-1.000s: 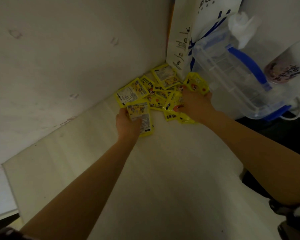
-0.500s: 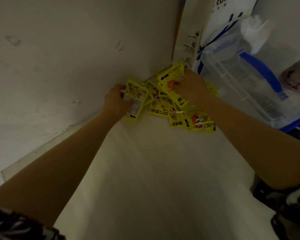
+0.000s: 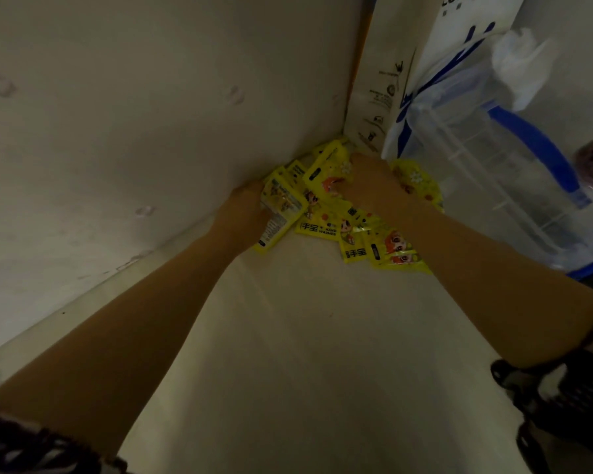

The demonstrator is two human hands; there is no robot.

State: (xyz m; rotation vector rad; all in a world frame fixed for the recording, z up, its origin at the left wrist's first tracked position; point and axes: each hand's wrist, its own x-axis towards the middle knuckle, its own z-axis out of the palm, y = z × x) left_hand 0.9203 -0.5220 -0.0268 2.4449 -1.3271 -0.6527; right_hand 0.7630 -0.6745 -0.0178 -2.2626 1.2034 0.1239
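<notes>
**Left hand (image 3: 243, 213) gripping packet stack (image 3: 281, 213)**

Both hands now farther in against the wall (image 3: 151, 131) than a second ago. Right hand (image 3: 370, 179) lies over loose hand-warmer packets (image 3: 317, 228), fingers hidden, grip unclear. Gathering looks half done.

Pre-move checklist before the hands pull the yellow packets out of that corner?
1. Left hand grips a packet: ok.
2. Right hand rests on the pile: ok.
3. Right hand has a firm grip: cannot tell, its fingers are hidden behind the hand.
4. All packets gathered: not ok, loose packets lie spread at the front.
5. Room beside the clear box: not ok, the right forearm runs close along it.
6. Paper bag upright in the corner: ok.
</notes>
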